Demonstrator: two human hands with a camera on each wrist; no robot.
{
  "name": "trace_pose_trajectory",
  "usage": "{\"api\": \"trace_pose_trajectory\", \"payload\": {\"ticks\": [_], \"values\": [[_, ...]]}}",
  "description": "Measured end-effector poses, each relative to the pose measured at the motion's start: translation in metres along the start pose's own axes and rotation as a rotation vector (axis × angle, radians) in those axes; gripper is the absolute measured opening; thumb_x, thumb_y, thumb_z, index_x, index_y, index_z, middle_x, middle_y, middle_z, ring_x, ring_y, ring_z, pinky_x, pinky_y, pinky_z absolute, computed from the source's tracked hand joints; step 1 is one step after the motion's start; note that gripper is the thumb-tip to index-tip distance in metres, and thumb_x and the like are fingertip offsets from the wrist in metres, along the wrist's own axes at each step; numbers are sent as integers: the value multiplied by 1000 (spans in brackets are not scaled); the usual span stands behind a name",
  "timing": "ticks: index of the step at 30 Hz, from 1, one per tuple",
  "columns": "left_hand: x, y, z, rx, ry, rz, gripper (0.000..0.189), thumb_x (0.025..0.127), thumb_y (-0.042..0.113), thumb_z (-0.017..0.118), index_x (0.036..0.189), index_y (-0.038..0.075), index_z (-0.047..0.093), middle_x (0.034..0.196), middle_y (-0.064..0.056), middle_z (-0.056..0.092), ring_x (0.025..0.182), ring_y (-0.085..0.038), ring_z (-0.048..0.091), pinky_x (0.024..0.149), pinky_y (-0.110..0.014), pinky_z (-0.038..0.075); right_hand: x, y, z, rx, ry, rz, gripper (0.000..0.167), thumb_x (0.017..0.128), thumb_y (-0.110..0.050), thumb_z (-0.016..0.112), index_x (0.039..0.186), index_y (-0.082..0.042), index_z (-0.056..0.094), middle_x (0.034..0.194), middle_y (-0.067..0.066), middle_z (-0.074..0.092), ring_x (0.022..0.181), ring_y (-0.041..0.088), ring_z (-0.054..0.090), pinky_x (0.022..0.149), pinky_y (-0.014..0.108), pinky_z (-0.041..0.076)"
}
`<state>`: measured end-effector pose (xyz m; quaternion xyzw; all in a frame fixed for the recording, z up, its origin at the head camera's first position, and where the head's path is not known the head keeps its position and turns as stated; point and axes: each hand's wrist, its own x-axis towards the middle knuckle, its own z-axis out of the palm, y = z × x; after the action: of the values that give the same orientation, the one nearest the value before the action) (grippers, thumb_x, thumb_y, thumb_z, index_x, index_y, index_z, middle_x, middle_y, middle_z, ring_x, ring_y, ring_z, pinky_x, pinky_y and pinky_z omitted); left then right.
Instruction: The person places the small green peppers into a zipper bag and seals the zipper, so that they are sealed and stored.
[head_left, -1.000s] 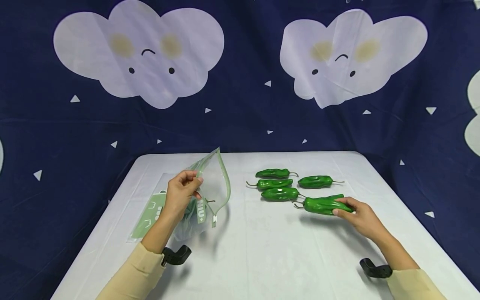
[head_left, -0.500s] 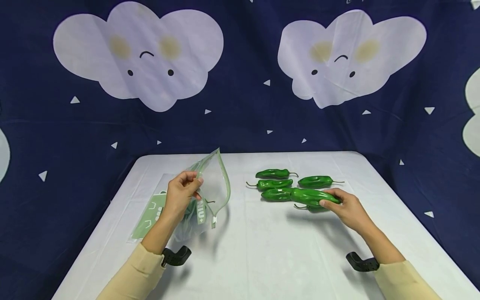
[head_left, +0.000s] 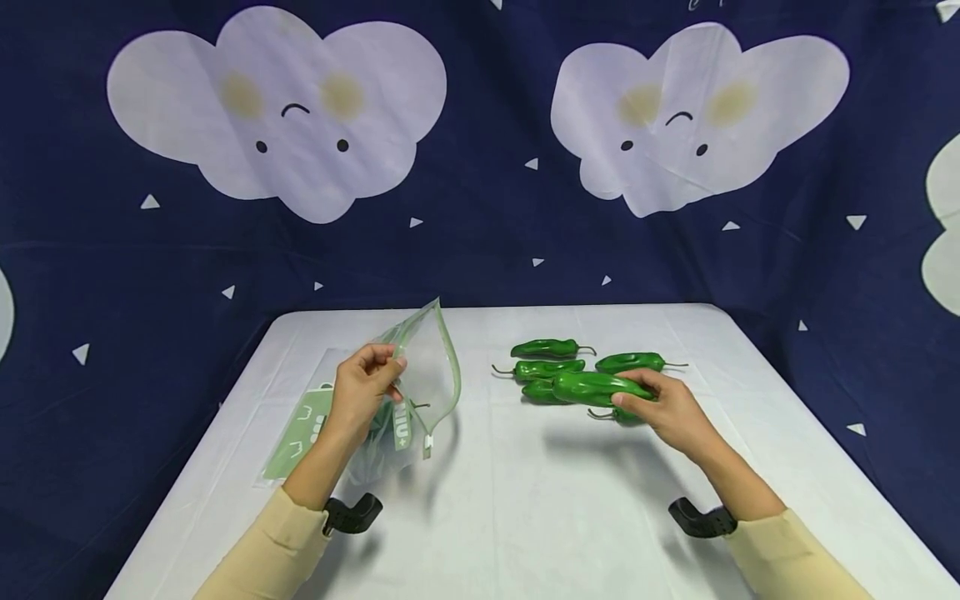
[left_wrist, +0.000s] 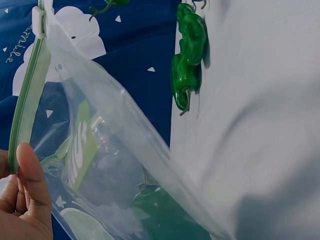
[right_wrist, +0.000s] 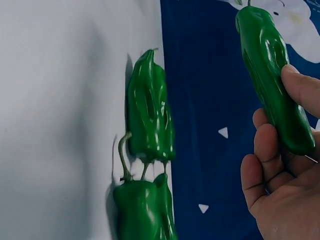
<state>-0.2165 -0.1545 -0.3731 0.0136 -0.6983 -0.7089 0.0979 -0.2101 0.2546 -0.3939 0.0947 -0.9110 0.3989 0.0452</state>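
With thumb and fingers, my left hand (head_left: 363, 387) pinches the green-edged rim of a clear zip bag (left_wrist: 120, 165), whose mouth gapes toward the right. A green pepper (left_wrist: 170, 212) shows through the bag's wall in the left wrist view. My right hand (head_left: 663, 412) grips one end of another green pepper (head_left: 592, 387), held above the table with its stem end pointing left. Behind and below it lie several more, including a pepper (head_left: 543, 347) at the back and a pepper (head_left: 630, 362) to the right. The held one partly covers two of them.
Flat on the white table (head_left: 510, 517), left of the propped bag, lies clear plastic with a green printed panel (head_left: 300, 433). A dark blue curtain (head_left: 495, 233) with cloud prints hangs behind the table's far edge. Black wrist cameras sit at both cuffs.
My right hand has moved left with the pepper, off the lower right pepper and across the front of the row. My left hand and the bag have stayed in place.
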Motion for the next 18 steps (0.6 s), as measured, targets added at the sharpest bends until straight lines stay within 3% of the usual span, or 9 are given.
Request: {"api": "trace_pose_trajectory", "payload": {"ticks": [5, 13, 18], "values": [[-1, 0, 0, -3, -2, -5, 25, 87, 1, 63, 110, -8, 56, 77, 6, 52, 55, -5, 50, 45, -16, 51, 4, -7, 9, 21, -18, -5, 44, 84, -43, 68, 116, -13, 63, 108, 9, 67, 85, 10, 60, 69, 22, 51], [-2, -1, 0, 10, -4, -3, 25, 87, 0, 63, 109, -8, 56, 76, 6, 53, 53, -5, 50, 44, -17, 51, 11, -24, 23, 32, -31, -57, 45, 85, -44, 66, 117, -13, 63, 112, 8, 67, 105, 26, 61, 77, 31, 53], [-2, -1, 1, 2, -7, -5, 25, 87, 0, 62, 109, -9, 56, 77, 6, 53, 52, -4, 50, 45, -17, 51, 15, -34, 33, 59, -44, -60, 45, 85, -42, 67, 118, -12, 62, 119, 11, 64, 107, 29, 60, 77, 31, 54]]}}
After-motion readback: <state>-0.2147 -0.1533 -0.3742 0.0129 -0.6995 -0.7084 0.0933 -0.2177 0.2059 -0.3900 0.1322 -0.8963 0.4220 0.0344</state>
